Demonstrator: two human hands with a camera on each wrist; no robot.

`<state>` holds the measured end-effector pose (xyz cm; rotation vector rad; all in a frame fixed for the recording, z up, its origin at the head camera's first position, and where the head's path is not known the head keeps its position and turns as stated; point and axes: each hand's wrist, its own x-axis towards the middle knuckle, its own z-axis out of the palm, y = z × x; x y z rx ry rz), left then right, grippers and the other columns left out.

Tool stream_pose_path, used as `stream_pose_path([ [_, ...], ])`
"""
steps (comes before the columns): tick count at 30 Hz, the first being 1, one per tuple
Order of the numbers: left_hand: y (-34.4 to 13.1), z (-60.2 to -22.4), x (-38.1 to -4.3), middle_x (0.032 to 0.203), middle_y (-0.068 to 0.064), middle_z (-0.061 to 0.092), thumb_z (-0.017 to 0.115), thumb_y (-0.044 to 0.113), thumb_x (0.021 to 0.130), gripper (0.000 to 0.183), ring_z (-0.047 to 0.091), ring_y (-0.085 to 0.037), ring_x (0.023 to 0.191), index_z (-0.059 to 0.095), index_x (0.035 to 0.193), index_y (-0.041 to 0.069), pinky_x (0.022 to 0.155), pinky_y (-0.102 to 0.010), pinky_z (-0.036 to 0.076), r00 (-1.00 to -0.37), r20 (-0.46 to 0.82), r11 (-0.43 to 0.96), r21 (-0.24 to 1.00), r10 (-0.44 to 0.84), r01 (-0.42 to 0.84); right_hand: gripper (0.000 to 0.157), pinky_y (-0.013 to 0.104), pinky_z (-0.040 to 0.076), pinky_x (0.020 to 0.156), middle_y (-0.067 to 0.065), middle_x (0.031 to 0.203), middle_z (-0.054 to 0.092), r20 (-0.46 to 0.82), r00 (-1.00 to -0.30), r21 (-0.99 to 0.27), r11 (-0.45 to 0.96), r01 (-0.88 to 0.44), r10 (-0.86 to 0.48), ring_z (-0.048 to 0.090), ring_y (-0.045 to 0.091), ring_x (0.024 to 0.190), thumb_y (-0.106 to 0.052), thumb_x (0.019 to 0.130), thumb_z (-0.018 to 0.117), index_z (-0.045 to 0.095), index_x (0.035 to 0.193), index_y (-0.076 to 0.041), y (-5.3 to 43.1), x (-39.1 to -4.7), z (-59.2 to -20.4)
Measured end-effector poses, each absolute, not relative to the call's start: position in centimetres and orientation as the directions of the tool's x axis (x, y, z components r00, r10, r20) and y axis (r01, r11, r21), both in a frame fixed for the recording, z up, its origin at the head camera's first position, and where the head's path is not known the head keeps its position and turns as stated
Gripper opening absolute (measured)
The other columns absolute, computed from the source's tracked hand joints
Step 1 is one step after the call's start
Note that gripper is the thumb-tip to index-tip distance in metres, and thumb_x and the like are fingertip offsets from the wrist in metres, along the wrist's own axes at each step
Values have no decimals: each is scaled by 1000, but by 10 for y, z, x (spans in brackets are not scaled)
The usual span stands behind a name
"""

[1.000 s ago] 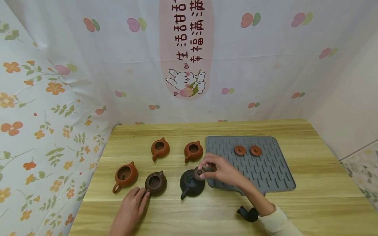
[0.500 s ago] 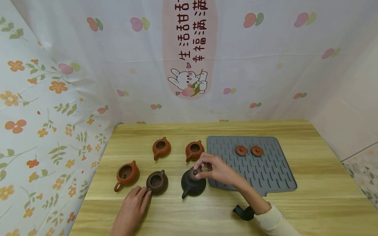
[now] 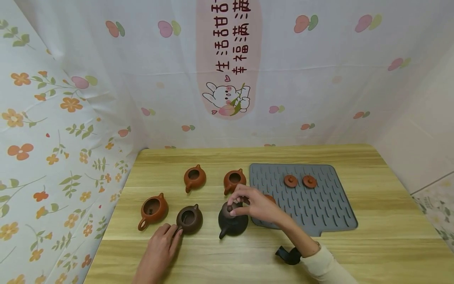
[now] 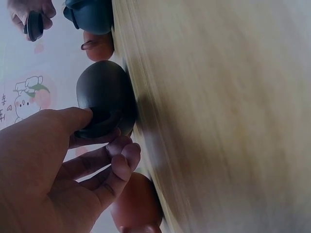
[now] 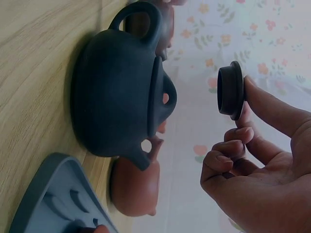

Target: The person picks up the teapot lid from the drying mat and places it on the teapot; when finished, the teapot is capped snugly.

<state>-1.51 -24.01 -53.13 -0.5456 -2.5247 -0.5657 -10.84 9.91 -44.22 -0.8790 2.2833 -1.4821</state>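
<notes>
My left hand (image 3: 161,244) pinches the handle of a dark brown teapot (image 3: 193,228), which sits on the table without its lid. In the left wrist view, thumb and fingers meet at the handle of this teapot (image 4: 102,87). Between thumb and fingertips, my right hand (image 3: 259,205) grips a small dark brown lid (image 5: 231,91) by its knob. That hand hangs in the air over a black teapot (image 3: 237,227). In the right wrist view the black teapot (image 5: 112,92) wears its own lid, and a gap separates it from the held lid.
Orange-brown lidless teapots stand behind, one at back left (image 3: 200,179), one at back middle (image 3: 227,185), and one at far left (image 3: 159,213). A grey mat (image 3: 301,209) on the right bears orange lids (image 3: 291,181). A black curved object (image 3: 289,255) lies by the right forearm.
My right hand has carried the brown lid leftward over the black teapot, uncovering an orange lid on the mat. The left hand stays on the brown teapot's handle.
</notes>
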Motion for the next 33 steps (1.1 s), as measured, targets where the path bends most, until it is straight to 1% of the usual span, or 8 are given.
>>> stream_pose_path([
  [4, -241, -535, -16, 80, 8, 51, 58, 36, 116, 35, 48, -10, 70, 66, 89, 15, 58, -37, 43, -797, 542, 830, 292, 266, 475, 18, 37, 41, 79, 17, 96, 54, 102, -767, -895, 278, -349, -634, 48, 28, 90, -12, 95, 87, 77, 111, -11, 94, -109, -443],
  [7, -243, -539, -17, 80, 7, 52, 63, 32, 114, 30, 49, -11, 70, 67, 90, 15, 59, -36, 44, -796, 544, 829, 292, 266, 477, 18, 34, 40, 78, 16, 96, 53, 110, -761, -892, 274, -359, -639, 47, 32, 91, -12, 95, 87, 77, 110, -12, 91, -109, -443],
  [13, -251, -561, -20, 80, 7, 52, 61, 37, 115, 33, 48, -9, 70, 67, 91, 16, 59, -36, 42, -802, 541, 822, 317, 252, 472, 17, 30, 40, 79, 14, 97, 54, 108, -754, -896, 265, -355, -648, 47, 29, 92, -12, 95, 87, 76, 109, -10, 85, -110, -442],
  [18, -244, -546, -17, 81, 6, 55, 65, 32, 113, 29, 51, -11, 70, 69, 91, 14, 59, -36, 44, -821, 515, 840, 309, 247, 447, 16, 33, 42, 81, 16, 98, 54, 94, -748, -902, 262, -344, -657, 47, 32, 94, -12, 97, 85, 76, 110, -10, 80, -112, -443],
  [22, -235, -524, -12, 82, 4, 58, 80, 14, 101, 14, 56, -14, 72, 71, 91, 11, 62, -35, 50, -850, 471, 862, 302, 236, 407, 17, 32, 42, 81, 20, 100, 53, 75, -745, -910, 260, -322, -662, 46, 37, 94, -12, 98, 85, 76, 112, -10, 74, -113, -444],
  [25, -231, -515, -10, 82, 3, 59, 86, 7, 92, 16, 57, -15, 73, 71, 91, 11, 63, -37, 52, -854, 464, 866, 300, 233, 399, 17, 30, 41, 81, 20, 101, 54, 60, -743, -915, 262, -308, -666, 46, 38, 95, -13, 98, 85, 76, 112, -10, 68, -114, -444],
  [28, -229, -511, -10, 82, 3, 58, 88, 5, 89, 19, 57, -14, 73, 70, 90, 11, 63, -37, 52, -853, 465, 873, 285, 236, 397, 17, 28, 41, 81, 16, 100, 54, 62, -738, -917, 255, -308, -672, 47, 37, 94, -12, 98, 85, 76, 112, -9, 62, -116, -445],
  [33, -238, -534, -14, 82, 5, 58, 80, 16, 102, 14, 56, -13, 72, 70, 92, 13, 62, -36, 50, -844, 479, 862, 295, 241, 413, 16, 25, 41, 80, 18, 100, 57, 78, -727, -902, 261, -343, -683, 49, 35, 90, -12, 97, 85, 78, 110, -9, 49, -118, -448],
])
